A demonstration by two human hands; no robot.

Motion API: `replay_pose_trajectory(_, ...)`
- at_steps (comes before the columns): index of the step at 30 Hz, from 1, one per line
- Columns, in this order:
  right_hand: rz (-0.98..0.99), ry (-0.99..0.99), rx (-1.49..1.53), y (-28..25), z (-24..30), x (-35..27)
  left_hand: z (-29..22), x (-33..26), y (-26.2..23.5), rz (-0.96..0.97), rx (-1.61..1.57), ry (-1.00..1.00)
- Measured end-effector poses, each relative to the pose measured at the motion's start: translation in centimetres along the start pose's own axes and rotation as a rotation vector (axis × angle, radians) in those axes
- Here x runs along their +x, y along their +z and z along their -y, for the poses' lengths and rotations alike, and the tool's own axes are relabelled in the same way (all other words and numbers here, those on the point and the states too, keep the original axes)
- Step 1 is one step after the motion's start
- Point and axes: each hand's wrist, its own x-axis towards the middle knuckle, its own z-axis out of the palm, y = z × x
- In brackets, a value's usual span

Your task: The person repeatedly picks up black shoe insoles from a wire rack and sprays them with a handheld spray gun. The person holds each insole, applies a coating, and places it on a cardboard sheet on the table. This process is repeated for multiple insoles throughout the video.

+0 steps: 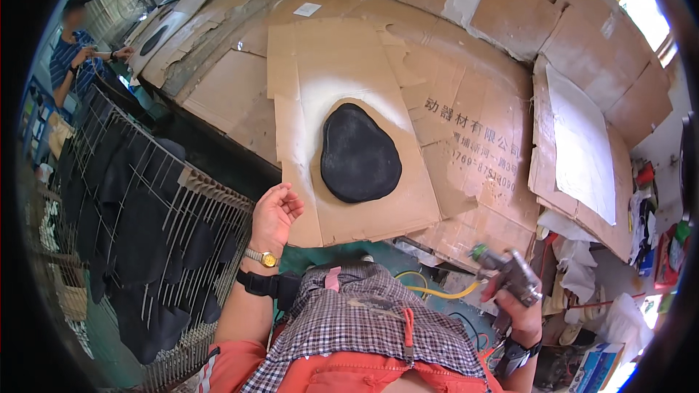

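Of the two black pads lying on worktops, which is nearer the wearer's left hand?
The black pad on the cardboard sheet, ahead and right of the left hand; the other pad lies at upper left, near the co-worker.

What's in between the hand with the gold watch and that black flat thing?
Just a bare strip of the cardboard sheet between the left hand and the black piece, as the head view shows.

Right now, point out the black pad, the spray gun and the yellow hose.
black pad [361, 154], head view: middle of its top face
spray gun [515, 279], head view: its grey body
yellow hose [445, 295], head view: stretch left of the spray gun
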Motion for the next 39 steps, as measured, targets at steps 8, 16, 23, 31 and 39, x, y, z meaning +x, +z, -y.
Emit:
replay_pose_trajectory(8, 0.006, 0.05, -0.043, -0.9, -0.1, -0.9, 1.2, 1.8, 1.1, 0.045, -0.011, -0.042)
replay_pose_trajectory(16, -0.125, 0.001, -0.037, -1.1, 0.1, -0.8, 4.2, 5.1, 0.9, -0.036, 0.057, -0.053)
replay_pose_trajectory(23, 0.034, 0.058, -0.006, -0.6, 0.4, -0.8, 7.4, 7.8, -0.9, -0.173, 0.201, -0.075)
replay_pose_trajectory(31, 0.081, 0.14, 0.022, -0.8, 0.6, -0.5, 10.4, 10.3, -1.7, -0.312, 0.468, 0.053)
replay_pose_trajectory(39, -0.039, -0.014, 0.013, -0.9, 0.4, 1.2, 14.2, 12.4, 2.0, -0.429, 1.276, 0.206)
